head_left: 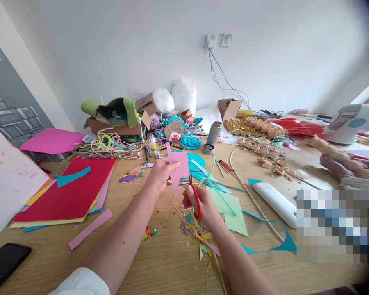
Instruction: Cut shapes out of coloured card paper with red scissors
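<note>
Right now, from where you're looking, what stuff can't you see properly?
All in the head view:
Left hand: some fingers are hidden behind the pink paper.
Red scissors: the right hand covers part of the handles.
Black phone: cut off by the left edge.
Round brown card: its marks are too small to read.
Lower right: blurry square blocks hide whatever is there.
</note>
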Available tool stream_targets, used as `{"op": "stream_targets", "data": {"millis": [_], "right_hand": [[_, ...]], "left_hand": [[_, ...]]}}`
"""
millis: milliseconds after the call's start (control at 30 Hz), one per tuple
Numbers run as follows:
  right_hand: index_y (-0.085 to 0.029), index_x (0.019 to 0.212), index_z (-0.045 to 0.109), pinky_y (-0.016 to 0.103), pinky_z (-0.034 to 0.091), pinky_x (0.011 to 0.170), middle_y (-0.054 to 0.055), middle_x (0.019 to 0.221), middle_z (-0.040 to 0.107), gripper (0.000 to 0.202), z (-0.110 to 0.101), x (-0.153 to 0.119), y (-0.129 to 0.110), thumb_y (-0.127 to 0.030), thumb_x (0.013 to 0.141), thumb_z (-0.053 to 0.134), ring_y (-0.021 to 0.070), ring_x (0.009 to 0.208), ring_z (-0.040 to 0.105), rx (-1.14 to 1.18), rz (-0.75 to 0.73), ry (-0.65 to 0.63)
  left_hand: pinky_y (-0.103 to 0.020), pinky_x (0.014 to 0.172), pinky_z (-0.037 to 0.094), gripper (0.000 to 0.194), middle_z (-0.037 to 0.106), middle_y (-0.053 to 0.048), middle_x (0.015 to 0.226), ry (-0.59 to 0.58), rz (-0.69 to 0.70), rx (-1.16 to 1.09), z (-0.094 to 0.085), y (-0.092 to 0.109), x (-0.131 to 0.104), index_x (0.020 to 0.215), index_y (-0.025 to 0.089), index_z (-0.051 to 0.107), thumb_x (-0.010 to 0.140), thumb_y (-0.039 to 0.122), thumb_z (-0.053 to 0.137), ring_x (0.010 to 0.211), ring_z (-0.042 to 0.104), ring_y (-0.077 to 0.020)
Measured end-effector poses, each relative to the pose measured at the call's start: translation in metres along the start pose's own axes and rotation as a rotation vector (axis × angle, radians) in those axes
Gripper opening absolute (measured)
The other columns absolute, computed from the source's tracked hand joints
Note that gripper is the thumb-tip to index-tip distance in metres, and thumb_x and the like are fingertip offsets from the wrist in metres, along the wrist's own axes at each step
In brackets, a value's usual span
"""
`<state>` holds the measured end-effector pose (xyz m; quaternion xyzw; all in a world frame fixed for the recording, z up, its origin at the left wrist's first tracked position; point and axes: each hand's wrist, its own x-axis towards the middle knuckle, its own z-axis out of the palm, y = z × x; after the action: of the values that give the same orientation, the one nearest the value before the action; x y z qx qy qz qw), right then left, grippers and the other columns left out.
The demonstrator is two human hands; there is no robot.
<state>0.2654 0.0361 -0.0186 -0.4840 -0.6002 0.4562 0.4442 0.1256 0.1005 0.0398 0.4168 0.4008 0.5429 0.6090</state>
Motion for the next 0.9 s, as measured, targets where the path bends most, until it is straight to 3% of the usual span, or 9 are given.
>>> {"op": "stream_targets", "data": {"millis": [500, 900], "right_hand": [[-0.018, 0.070, 0.054, 0.020, 0.040, 0.040, 0.001, 0.053, 0.060, 0.053, 0.0013, -0.0003, -0.0017, -0.069, 0.082, 0.049, 0.0114, 0.041, 0.055, 0.039, 0.058, 0.007], [-0.017, 0.069, 0.055, 0.019, 0.039, 0.039, 0.001, 0.052, 0.060, 0.053, 0.0011, -0.0011, -0.0020, -0.068, 0.083, 0.049, 0.0112, 0.041, 0.055, 0.020, 0.034, 0.035]], "left_hand": [[-0.025, 0.056, 0.046, 0.027, 0.066, -0.002, 0.062, -0.052, 0.008, 0.016, 0.0030, -0.0055, -0.0019, 0.076, 0.012, 0.071, 0.055, 0.027, 0.080, 0.054, 0.056, -0.0118], [-0.024, 0.054, 0.046, 0.037, 0.068, -0.002, 0.064, -0.089, 0.019, -0.012, 0.0051, -0.0050, -0.0018, 0.078, 0.011, 0.071, 0.050, 0.031, 0.085, 0.053, 0.057, -0.0117]]}}
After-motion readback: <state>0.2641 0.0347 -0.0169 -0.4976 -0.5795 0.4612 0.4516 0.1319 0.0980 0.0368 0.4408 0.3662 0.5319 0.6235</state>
